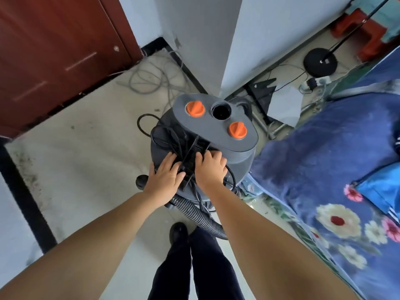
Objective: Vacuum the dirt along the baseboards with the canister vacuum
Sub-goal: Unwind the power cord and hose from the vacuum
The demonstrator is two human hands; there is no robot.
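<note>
Both hands, left hand (165, 177) and right hand (210, 166), are resting grips curled around black handle (190, 161) of grey canister vacuum (218, 131) showing two orange knobs (195, 108), ribbed hose (199, 215).

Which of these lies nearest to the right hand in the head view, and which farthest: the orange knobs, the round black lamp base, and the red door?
From the right hand:
1. Near orange knob, just ahead on the vacuum top.
2. Far orange knob, ahead-left.
3. Black lamp base, far right by the wall.
4. Red door, far left.
</note>
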